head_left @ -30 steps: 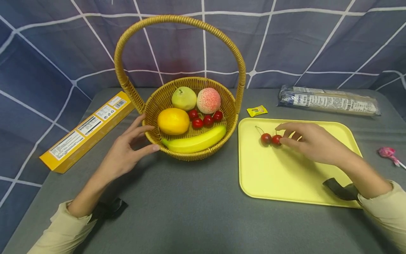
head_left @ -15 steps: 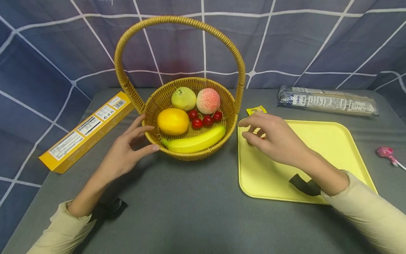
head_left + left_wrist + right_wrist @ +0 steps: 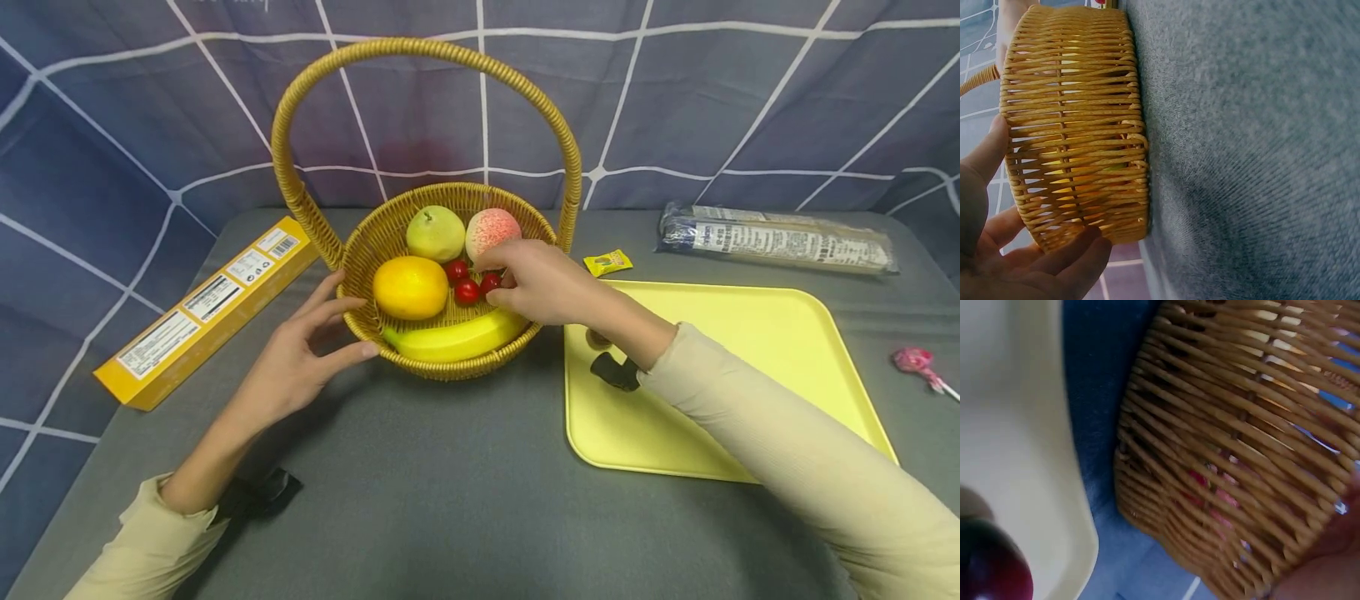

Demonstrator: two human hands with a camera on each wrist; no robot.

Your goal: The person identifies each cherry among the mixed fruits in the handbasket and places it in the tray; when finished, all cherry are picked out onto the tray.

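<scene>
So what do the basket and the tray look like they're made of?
The handled basket looks like wicker, maybe imitation, slightly glossy: woven strands with gaps. The yellow tray is probably smooth molded plastic: even color, rounded corners, raised rim.

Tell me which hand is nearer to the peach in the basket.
Right. The right hand is over the right side of the basket, just in front of the peach; the left hand is at the left rim.
</scene>
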